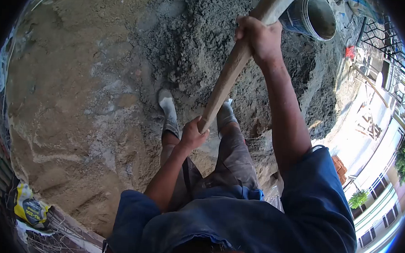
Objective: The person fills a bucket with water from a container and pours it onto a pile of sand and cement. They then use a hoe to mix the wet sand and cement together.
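Note:
A long wooden tool handle [229, 75] slants up across the view, and its working end lies beyond the top edge. Near the handle's lower end, my left hand [195, 134] is wrapped round the wood in front of my legs. Higher up, my right hand [262, 39] grips the thick part with the arm stretched forward. Behind the handle spreads a heap of wet grey mortar [200, 47], lumpy and loose. My boots [169, 108], smeared with grey, stand at the near edge of the heap.
A bucket [305, 17] with grey residue stands beyond my right hand. Pale sandy ground [70, 86] stretches to the left. A yellow and black bag [30, 206] lies at lower left. Metal lattice frames [390, 43] and stacked bricks [339, 169] are on the right.

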Available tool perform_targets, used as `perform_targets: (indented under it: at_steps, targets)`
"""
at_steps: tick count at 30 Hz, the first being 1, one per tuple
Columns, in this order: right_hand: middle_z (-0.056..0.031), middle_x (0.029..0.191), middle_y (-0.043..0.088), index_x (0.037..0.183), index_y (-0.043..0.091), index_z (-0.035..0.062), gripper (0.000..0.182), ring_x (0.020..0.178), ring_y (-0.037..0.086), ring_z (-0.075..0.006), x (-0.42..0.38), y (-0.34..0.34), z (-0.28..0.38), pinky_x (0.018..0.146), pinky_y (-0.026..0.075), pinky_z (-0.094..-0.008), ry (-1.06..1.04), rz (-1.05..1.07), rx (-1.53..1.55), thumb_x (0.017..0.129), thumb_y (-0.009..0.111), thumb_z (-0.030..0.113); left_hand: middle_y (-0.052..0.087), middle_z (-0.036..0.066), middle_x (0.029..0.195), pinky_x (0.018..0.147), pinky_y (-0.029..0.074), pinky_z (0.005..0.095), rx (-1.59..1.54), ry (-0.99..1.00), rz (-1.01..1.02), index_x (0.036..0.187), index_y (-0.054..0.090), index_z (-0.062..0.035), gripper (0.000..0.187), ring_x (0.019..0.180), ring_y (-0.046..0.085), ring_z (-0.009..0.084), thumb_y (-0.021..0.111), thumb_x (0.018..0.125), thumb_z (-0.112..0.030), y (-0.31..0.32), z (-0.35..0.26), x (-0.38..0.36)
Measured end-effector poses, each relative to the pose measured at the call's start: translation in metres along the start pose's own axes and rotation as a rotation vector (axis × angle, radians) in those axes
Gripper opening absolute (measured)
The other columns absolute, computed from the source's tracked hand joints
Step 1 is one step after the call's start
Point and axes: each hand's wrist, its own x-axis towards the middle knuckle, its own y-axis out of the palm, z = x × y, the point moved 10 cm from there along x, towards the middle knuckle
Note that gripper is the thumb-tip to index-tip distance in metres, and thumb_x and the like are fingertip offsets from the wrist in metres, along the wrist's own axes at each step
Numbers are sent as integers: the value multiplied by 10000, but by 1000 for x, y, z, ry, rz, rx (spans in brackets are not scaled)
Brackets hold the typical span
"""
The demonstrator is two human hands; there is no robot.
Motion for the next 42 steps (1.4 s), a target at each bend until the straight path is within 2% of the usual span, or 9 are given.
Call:
perform_targets:
  at_steps: [5, 9, 21, 25, 31, 34, 38, 39, 42]
  targets:
    - [-77, 610, 591, 742, 593, 4, 178, 511, 586, -142, 65, 47, -157, 546, 547, -306, 399, 144, -365, 847, 600, 147, 566, 36, 694, 516, 433, 277, -584, -433, 123, 800, 538, -40, 182, 570, 541, 97, 688, 701, -66, 63, -31, -24]
    - [-108, 612, 595, 765, 594, -59, 169, 502, 599, -217, -47, 35, -417, 471, 513, -377, 803, 78, -277, 748, 615, 107, 570, 64, 716, 489, 455, 311, -676, -820, 246, 862, 527, 0, 245, 539, 572, 148, 683, 673, -14, 78, -30, -131]
    - [-103, 564, 555, 638, 536, -6, 114, 471, 557, -208, -204, 101, -224, 471, 481, -338, 877, -317, 409, 751, 554, -1, 604, 115, 779, 656, 500, 361, 161, -741, 495, 1008, 585, -40, 337, 717, 640, 223, 641, 678, -83, -168, 88, -207]
    - [-123, 760, 599, 873, 476, 18, 195, 620, 602, -213, -172, 88, -135, 621, 515, -346, 408, -213, 429, 735, 563, -88, 629, 194, 859, 727, 490, 387, 297, -208, 109, 1032, 584, -17, 315, 844, 647, 323, 664, 734, -83, -131, 183, -129]
    - [-88, 626, 614, 832, 601, -13, 117, 548, 614, -153, 45, 28, 10, 552, 552, -312, -108, 35, -56, 808, 578, 99, 615, 162, 788, 663, 491, 396, -101, 31, -90, 937, 570, -6, 233, 749, 623, 314, 648, 729, -75, -14, 14, 59]
    - [-57, 521, 539, 635, 561, 34, 145, 428, 516, -170, 135, 16, -54, 428, 425, -328, -76, -119, -208, 744, 615, 112, 549, 65, 669, 559, 450, 332, -291, -113, -66, 852, 530, 9, 182, 586, 555, 167, 632, 712, -47, 9, -53, 86]
    - [-98, 643, 624, 783, 605, -30, 161, 545, 616, -205, 31, 39, -321, 573, 545, -377, 724, 123, -310, 751, 614, 127, 479, 20, 592, 382, 370, 281, -487, -720, 31, 844, 511, -10, 192, 408, 487, 132, 627, 691, -7, 61, -11, -56]
    - [-105, 584, 598, 673, 583, -27, 142, 498, 598, -217, 15, 38, -385, 511, 519, -369, 713, 29, -186, 732, 602, 101, 600, 121, 673, 589, 471, 349, -207, -730, 76, 862, 575, 85, 277, 646, 619, 217, 630, 669, -106, 47, 20, -87]
    - [-103, 527, 550, 617, 556, -14, 142, 426, 558, -220, -73, 41, -327, 422, 488, -356, 856, -60, 160, 749, 574, 36, 626, 151, 716, 644, 499, 378, 7, -591, 220, 846, 600, -3, 213, 703, 646, 253, 640, 680, -129, -4, 11, -157]
